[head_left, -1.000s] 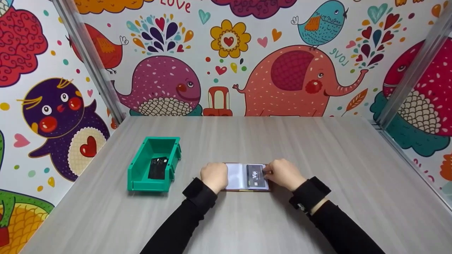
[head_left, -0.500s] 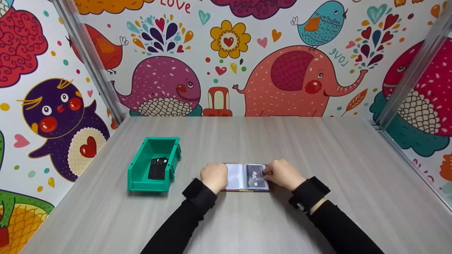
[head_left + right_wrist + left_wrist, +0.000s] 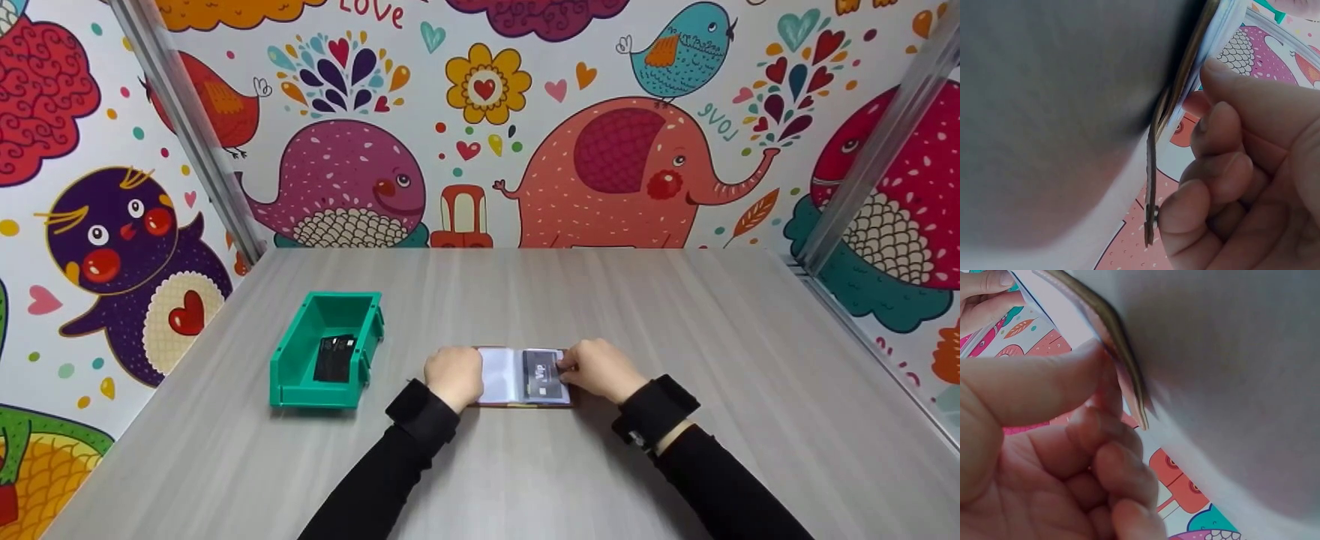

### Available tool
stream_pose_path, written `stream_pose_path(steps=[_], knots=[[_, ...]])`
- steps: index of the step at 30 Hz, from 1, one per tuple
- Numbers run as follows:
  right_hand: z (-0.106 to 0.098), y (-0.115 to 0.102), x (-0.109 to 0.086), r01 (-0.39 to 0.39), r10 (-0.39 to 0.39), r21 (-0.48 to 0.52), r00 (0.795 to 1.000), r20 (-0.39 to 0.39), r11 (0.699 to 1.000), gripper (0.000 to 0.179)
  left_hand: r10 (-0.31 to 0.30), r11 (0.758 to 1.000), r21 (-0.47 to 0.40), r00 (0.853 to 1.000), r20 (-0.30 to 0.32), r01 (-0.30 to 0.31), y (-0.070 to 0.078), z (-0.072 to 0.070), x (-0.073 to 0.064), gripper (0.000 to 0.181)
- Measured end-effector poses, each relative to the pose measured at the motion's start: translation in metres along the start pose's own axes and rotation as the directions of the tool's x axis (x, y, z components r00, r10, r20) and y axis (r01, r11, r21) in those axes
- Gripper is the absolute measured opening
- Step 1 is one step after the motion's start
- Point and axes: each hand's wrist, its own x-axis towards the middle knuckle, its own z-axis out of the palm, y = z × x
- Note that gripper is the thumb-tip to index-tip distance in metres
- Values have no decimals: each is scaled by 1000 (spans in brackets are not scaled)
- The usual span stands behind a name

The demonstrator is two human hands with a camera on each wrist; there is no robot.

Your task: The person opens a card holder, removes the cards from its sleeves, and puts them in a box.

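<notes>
Green bin [image 3: 315,396]: black cards [image 3: 334,360]; open card holder [image 3: 496,375]: Vip card [image 3: 538,377] on right side.
Left hand [image 3: 454,375], right hand [image 3: 604,370]: fingers curled, pinching holder's left/right edges. Practically unchanged from earlier.

A card holder [image 3: 496,375], brown-edged with whitish, translucent pages, lies unfolded between the left hand [image 3: 454,377] and the right hand [image 3: 602,370], the left pinching its left edge, the right its right edge. A dark grey card [image 3: 540,377], lettered "Vip" sideways, lies on the page nearer the right hand. A brown strap [image 3: 1151,174] with a metal stud [image 3: 1156,216] juts beside that hand's curled fingers [image 3: 1185,208].
</notes>
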Motion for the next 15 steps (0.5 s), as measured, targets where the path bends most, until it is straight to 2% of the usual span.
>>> stream_pose_path(steps=[10, 15], knots=[[1, 1, 0, 33, -33, 5, 999, -1, 999, 18, 6, 998, -59, 999, 49, -3, -3, -2, 3, 5], [0, 2, 0, 42, -42, -5, 999, -13, 999, 15, 39, 994, -103, 999, 24, -36, -6, -1, 4, 5]])
